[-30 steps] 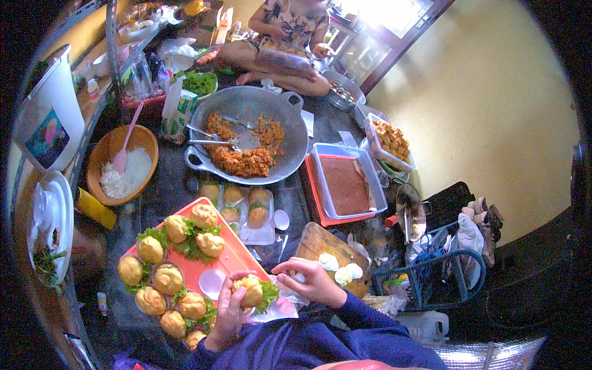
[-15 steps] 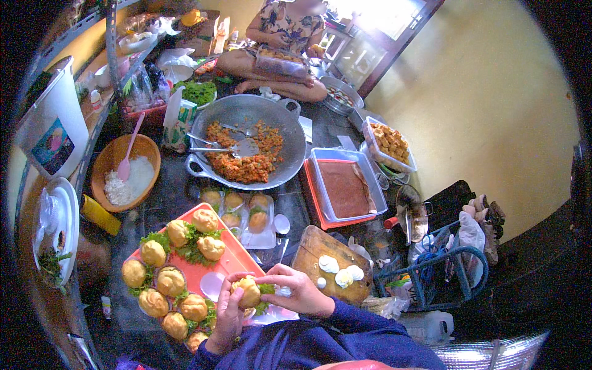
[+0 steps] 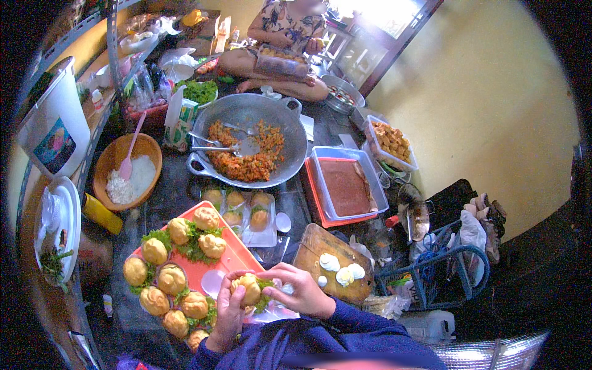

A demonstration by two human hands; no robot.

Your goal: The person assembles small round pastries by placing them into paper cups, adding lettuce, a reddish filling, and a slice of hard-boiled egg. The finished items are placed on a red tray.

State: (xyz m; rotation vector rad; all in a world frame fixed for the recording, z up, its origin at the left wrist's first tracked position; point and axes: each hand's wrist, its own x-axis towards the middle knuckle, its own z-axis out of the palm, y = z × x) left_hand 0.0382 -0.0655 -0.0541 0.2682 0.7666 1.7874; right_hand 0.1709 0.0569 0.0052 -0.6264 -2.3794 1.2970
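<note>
My left hand [image 3: 227, 319] is closed round a golden choux bun [image 3: 248, 288], thumb in front and fingers behind. Green lettuce [image 3: 263, 298] sticks out of the bun's right side. There my right hand [image 3: 306, 292] pinches the leaf, fingertips close to the bun. Just left of my hands lies an orange tray [image 3: 237, 258] with several choux buns [image 3: 171, 279] on lettuce along its left and far sides. An empty paper cup [image 3: 213, 283] sits on the tray. To the right, a wooden cutting board [image 3: 306, 246] carries egg slices [image 3: 329, 263].
A big wok [image 3: 213, 117] of orange filling with utensils stands ahead. Beyond it another person [image 3: 287, 31] sits with a container. An orange bowl [image 3: 157, 161] is left; a clear tub [image 3: 379, 200] and blue rack [image 3: 484, 262] are right. A clear pack [image 3: 265, 237] holds buns.
Both hands stay over the tray's near edge with the bun. My right fingers have shifted slightly at the lettuce. The view has moved a little.
</note>
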